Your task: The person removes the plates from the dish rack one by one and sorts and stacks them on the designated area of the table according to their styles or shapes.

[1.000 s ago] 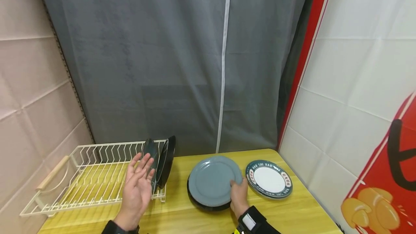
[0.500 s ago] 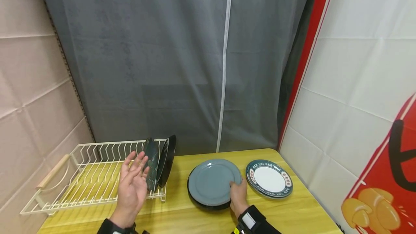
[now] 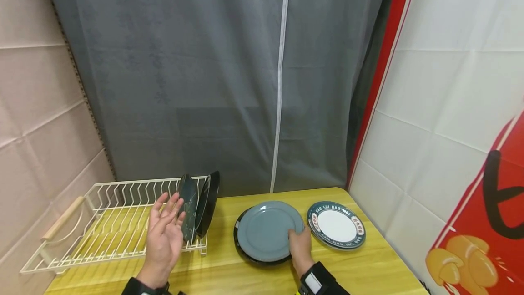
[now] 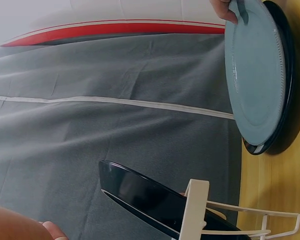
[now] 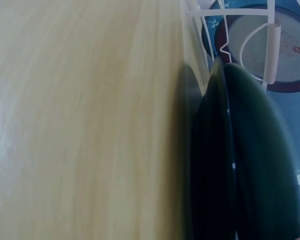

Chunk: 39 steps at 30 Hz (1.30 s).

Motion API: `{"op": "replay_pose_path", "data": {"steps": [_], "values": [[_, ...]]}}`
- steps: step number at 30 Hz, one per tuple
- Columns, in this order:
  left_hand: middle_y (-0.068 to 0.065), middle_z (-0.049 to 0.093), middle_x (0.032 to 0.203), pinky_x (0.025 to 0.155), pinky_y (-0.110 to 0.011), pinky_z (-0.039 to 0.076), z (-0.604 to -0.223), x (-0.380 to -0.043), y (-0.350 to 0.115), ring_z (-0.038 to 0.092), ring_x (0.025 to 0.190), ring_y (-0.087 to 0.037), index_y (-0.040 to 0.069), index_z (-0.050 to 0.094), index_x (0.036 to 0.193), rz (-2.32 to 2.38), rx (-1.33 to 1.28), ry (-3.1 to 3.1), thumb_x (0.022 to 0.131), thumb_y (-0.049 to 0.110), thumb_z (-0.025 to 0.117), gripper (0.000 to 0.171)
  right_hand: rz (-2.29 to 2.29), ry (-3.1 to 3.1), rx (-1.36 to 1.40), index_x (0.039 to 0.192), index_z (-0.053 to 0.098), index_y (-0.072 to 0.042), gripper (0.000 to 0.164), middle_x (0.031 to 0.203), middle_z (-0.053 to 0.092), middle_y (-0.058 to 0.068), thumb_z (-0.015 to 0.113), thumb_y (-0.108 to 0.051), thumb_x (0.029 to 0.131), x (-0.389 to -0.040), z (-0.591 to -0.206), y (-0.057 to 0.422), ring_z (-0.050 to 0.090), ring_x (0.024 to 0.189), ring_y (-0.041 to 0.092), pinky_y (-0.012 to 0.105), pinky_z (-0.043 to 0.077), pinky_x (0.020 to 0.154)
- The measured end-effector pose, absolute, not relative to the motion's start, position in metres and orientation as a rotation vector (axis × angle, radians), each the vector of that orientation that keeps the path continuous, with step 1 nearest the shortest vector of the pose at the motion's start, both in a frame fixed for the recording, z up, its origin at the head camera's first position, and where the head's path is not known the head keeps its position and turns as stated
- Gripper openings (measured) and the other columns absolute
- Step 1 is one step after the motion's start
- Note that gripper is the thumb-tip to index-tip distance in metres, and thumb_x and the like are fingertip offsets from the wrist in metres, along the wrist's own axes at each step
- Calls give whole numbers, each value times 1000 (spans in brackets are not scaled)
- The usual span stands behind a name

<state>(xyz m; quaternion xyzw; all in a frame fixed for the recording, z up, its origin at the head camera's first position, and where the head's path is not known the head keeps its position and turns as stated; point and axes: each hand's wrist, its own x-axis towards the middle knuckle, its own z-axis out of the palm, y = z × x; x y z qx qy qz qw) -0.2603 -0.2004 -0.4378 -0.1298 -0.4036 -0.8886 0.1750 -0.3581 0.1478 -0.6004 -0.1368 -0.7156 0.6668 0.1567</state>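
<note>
My right hand point(image 3: 300, 246) pinches the right rim of a grey-blue plate point(image 3: 268, 229), thumb on its top face. Beneath this plate a black plate point(image 3: 250, 258) shows as a dark crescent along the left and lower side. In the left wrist view the grey-blue plate point(image 4: 255, 75) appears slightly raised off the black plate point(image 4: 290, 65). My left hand point(image 3: 163, 245) holds nothing; its palm faces up, with fingers spread, in front of the white wire dish rack point(image 3: 118, 251). The right wrist view has both plates edge-on, the black one point(image 5: 210, 170) and the upper one point(image 5: 262, 165).
Two dark plates, a marbled one point(image 3: 188, 204) and a black one point(image 3: 209, 204), stand in the rack's right end. A green-rimmed white plate point(image 3: 337, 225) tops a stack at right on the wooden table point(image 3: 221, 277). A grey curtain point(image 3: 204, 81) hangs behind.
My left hand has drifted a little left, away from the standing plates. The grey-blue plate sits slightly further right over the black one, baring more of its left edge.
</note>
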Motion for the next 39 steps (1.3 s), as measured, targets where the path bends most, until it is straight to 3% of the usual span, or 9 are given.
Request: {"op": "replay_pose_path", "data": {"steps": [8, 24, 34, 39], "values": [[9, 70, 143, 106, -22, 53, -442, -261, -202, 64, 131, -7, 27, 51, 147, -2535, -390, -1119, 116, -2, 38, 44, 1939, -2074, -409, 166, 26, 23, 77, 173, 29, 49, 59, -7, 103, -369, -606, 163, 32, 162, 66, 77, 29, 135], [9, 69, 142, 104, -21, 53, -446, -261, -203, 64, 131, -7, 26, 51, 147, -2532, -368, -1108, 116, -3, 38, 44, 1792, -2210, -437, 163, 37, 21, 72, 170, 37, 46, 59, -10, 102, -362, -600, 166, 39, 159, 64, 76, 35, 133], [8, 67, 143, 105, -20, 53, -444, -262, -205, 63, 130, -7, 25, 50, 148, -2521, -347, -1111, 116, -3, 39, 44, 1610, -2121, -457, 153, 53, 15, 60, 153, 55, 40, 60, -9, 99, -335, -561, 148, 52, 144, 55, 71, 40, 127], [9, 65, 143, 105, -19, 52, -442, -263, -204, 61, 129, -6, 24, 49, 148, -2476, -298, -1156, 116, -4, 41, 43, 1627, -2108, -418, 153, 51, 15, 55, 151, 55, 38, 56, -7, 103, -326, -545, 142, 53, 141, 53, 68, 45, 124]]}}
